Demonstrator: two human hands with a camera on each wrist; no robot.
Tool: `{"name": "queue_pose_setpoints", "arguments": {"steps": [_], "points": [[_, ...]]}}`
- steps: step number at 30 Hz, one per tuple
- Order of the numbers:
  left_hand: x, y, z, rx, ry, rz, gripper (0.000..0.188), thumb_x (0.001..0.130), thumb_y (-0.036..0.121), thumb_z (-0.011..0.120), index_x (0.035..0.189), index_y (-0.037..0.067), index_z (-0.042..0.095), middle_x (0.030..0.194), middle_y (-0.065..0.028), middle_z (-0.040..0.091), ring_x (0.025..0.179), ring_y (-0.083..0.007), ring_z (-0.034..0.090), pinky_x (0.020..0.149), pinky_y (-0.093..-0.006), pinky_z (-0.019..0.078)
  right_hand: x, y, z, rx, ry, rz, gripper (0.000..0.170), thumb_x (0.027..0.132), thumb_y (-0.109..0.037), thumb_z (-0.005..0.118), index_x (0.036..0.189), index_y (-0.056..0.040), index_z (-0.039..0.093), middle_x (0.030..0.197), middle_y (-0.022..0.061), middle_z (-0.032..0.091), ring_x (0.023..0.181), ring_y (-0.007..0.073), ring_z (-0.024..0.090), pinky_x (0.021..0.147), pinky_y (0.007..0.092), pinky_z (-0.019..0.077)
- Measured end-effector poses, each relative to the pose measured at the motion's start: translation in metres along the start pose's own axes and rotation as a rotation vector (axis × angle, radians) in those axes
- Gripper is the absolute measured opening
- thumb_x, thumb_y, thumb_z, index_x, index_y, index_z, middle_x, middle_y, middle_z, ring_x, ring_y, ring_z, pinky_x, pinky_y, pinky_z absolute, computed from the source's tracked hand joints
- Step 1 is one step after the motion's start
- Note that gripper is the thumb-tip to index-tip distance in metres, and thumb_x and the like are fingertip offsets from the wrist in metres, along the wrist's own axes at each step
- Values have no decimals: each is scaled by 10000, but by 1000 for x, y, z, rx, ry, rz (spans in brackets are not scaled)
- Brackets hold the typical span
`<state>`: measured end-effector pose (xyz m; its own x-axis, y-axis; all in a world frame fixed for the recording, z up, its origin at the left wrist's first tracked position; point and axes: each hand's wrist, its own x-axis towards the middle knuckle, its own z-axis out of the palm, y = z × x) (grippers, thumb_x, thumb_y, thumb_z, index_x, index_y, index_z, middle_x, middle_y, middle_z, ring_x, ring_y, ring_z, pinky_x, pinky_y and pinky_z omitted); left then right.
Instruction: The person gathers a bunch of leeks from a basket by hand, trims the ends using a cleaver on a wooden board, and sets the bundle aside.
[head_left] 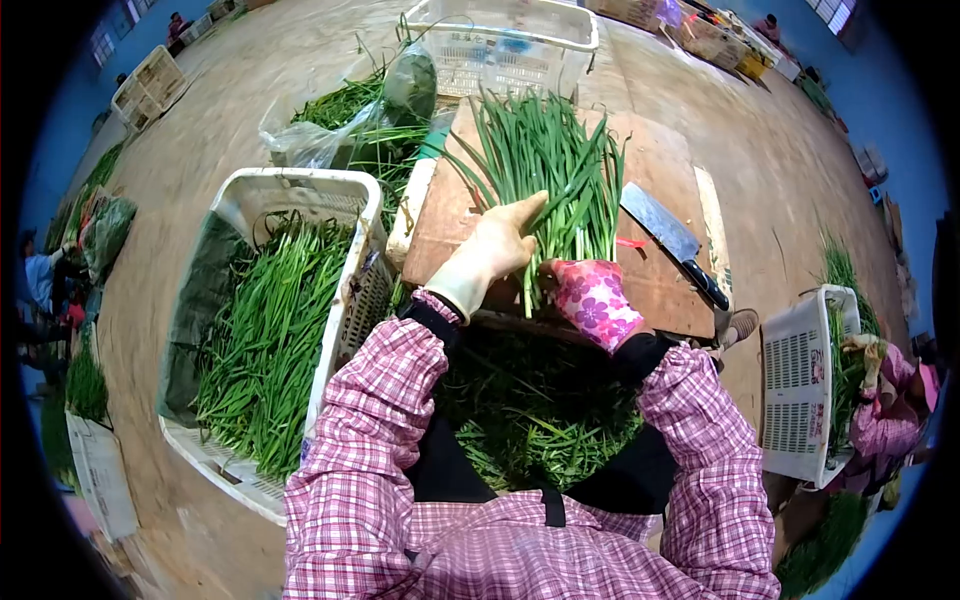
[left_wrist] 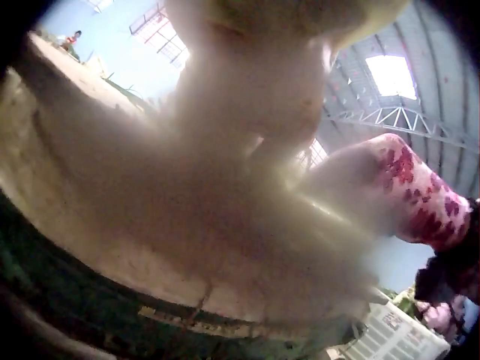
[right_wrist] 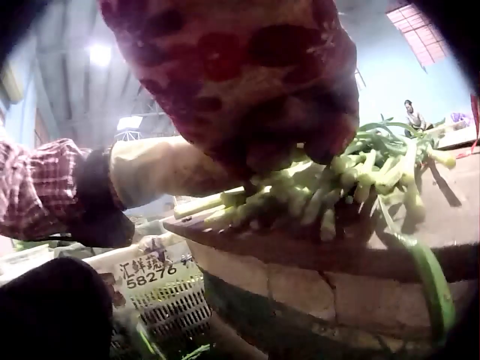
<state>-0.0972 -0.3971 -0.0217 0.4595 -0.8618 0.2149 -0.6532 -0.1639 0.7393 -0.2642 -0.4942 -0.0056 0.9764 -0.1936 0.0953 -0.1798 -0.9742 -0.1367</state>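
Observation:
A bunch of garlic chives (head_left: 550, 165) lies on a wooden board (head_left: 650, 160), leaf tips pointing away and pale stem ends (right_wrist: 360, 172) at the near edge. My left hand (head_left: 490, 250), in a cream glove, rests against the bunch's left side with the index finger stretched across the leaves. Its other fingers are mostly hidden. At the stem ends, my right hand (head_left: 597, 300) wears a pink flowered glove. Its fingers curl over the stems in the right wrist view. A cleaver (head_left: 660, 222) with a black handle lies on the board's right side.
To the left stands a white crate (head_left: 335, 300) full of chives. Behind it lie more chives in a plastic bag (head_left: 345, 125), beside another white crate (head_left: 500, 50). Cut greens (head_left: 540, 450) lie below the board. At right, another person works by a crate (head_left: 800, 370).

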Motion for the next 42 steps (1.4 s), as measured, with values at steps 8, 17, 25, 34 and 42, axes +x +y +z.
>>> {"name": "queue_pose_setpoints", "arguments": {"steps": [8,17,25,34,42], "points": [[1,-6,5,-109,-15,-11,681,824,60,682,1462,118,453,1369,-193,569,1285,-288,543,1090,-332,420,19,-27,-19,-160,-148,-129,93,805,-98,604,761,-64,678,678,139,661,689,324,689,605,463,512],[-3,8,-1,0,-21,-48,607,854,82,665,1434,144,497,1346,-185,585,1273,-313,538,1099,-356,409,-83,-45,-20,368,-771,-131,229,845,-283,672,982,-100,681,835,130,697,776,306,695,656,417,557],[-2,26,-1,347,7,-4,649,838,261,733,1436,199,488,1522,-142,412,1286,-379,498,1083,-426,430,-63,-7,-34,168,179,157,201,882,-239,681,1049,-130,699,853,138,716,802,321,696,748,431,545],[1,22,11,429,-1,267,419,827,143,711,1233,244,679,1427,-77,537,1121,-316,592,964,-393,509,-27,13,-7,-1,-6,236,247,852,-219,679,1088,-147,694,800,145,706,771,337,688,713,471,525],[3,5,18,347,52,254,446,822,95,694,1241,245,672,1391,-89,567,1100,-336,601,969,-401,508,-74,4,-70,596,-490,-5,174,884,-197,678,1015,-88,717,845,142,726,808,265,717,767,373,561]]}}
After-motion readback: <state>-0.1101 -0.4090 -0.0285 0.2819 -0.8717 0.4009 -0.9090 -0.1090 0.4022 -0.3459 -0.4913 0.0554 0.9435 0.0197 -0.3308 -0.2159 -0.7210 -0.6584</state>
